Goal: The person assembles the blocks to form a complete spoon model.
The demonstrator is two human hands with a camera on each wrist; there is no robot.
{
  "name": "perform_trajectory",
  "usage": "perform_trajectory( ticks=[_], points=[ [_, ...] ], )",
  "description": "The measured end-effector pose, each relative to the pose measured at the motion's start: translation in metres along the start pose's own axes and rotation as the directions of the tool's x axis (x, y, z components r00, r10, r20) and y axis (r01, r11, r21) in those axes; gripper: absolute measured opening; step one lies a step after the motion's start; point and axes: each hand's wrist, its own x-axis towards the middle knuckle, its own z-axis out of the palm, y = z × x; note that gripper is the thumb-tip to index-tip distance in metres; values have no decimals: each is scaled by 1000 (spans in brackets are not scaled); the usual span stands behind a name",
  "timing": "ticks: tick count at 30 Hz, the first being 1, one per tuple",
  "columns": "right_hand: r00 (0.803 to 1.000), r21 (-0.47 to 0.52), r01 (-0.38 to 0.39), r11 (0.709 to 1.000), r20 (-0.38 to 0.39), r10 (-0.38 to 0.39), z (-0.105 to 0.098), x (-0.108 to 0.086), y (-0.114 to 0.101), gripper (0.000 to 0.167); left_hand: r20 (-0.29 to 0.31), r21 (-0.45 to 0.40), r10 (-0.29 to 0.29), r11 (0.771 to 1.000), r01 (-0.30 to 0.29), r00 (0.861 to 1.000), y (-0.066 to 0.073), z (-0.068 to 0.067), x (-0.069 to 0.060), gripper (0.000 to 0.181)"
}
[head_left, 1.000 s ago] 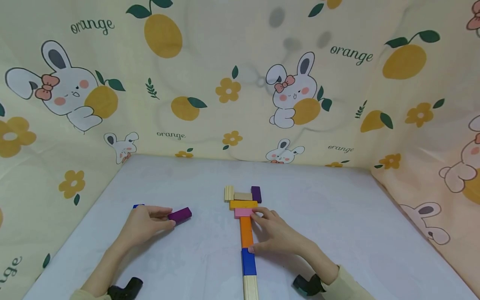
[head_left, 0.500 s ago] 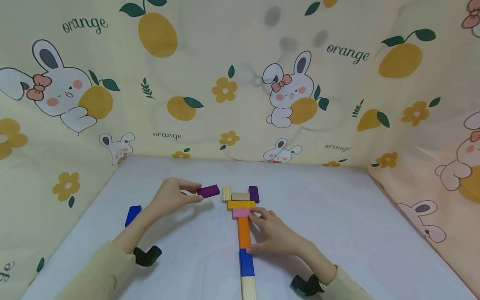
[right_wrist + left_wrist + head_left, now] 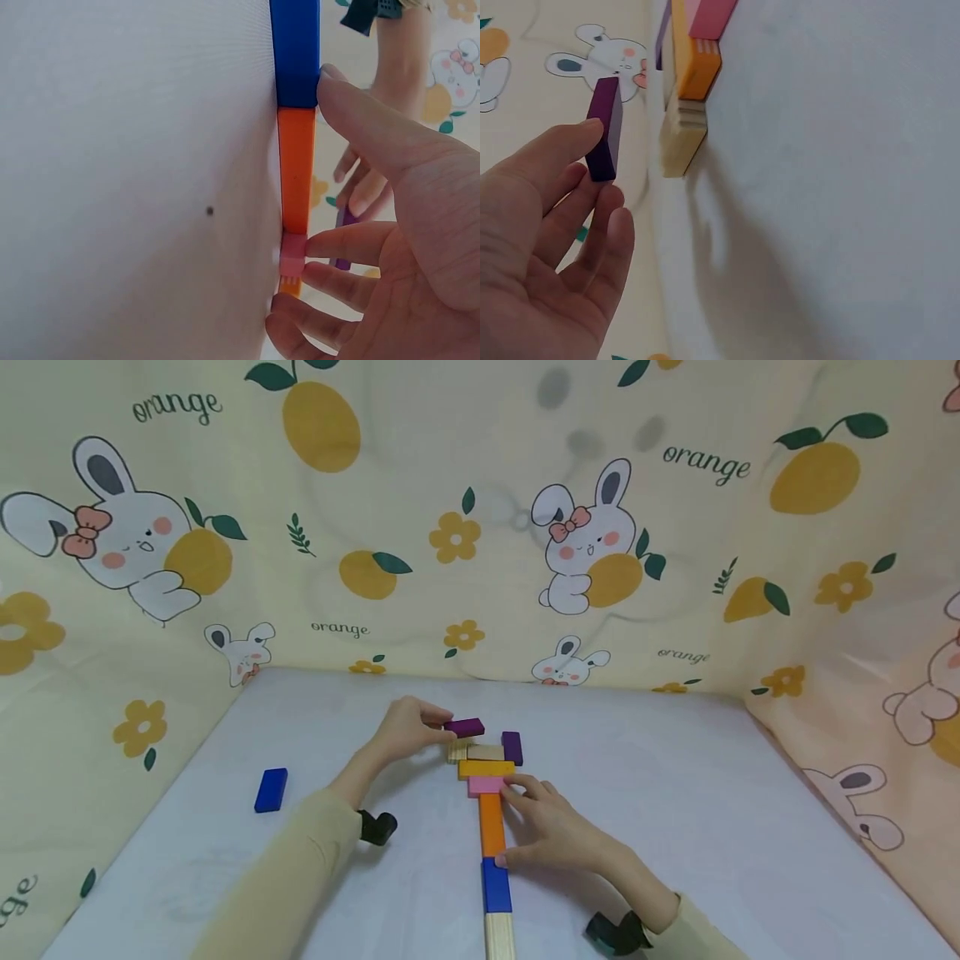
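Observation:
Between thumb and fingers my left hand (image 3: 405, 729) pinches a purple block (image 3: 467, 727), raised off the table, over the far end of a pale wooden block (image 3: 457, 753). In the left wrist view the held purple block (image 3: 606, 135) appears tilted and apart from that block. My right hand (image 3: 558, 831) lies along a row of blocks: its thumb touches the blue block (image 3: 496, 889) and fingertips touch the pink block (image 3: 483, 787), with the orange block (image 3: 492, 825) between. Beyond the pink one are a yellow-orange crosswise block (image 3: 486, 768), a tan block (image 3: 487, 752) and a second purple block (image 3: 512, 748).
A loose blue block (image 3: 271, 790) lies on the white table (image 3: 360, 893) at the left. Another pale wooden block (image 3: 499, 937) ends the row at the near edge of view. Patterned cloth (image 3: 495, 460) walls the table at the back and sides.
My left hand has carried the purple block from the left, away from me and rightward to the row's far end. The loose blue block has come into full view. My right hand stays put.

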Motion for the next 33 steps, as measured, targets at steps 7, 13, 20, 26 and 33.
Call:
perform_trajectory(
  ticks=[7,13,20,26,33],
  points=[
    [1000,1,16,1000,-6,-16,-2,0,1,95,7,38,16,999,-16,1000,4,24,13,39],
    [1000,-10,18,1000,-12,-18,0,1,2,95,27,100,-8,995,5,1000,5,37,18,36],
    [1000,-3,11,1000,-12,-11,1,0,2,95,-18,113,-14,993,16,1000,7,48,16,36],
    [1000,-7,12,1000,-19,-12,1,0,3,95,-13,126,-17,992,18,1000,8,53,17,33],
    [1000,-8,8,1000,-15,-8,1,1,2,95,-44,150,13,989,-7,999,7,56,16,27]
  ],
)
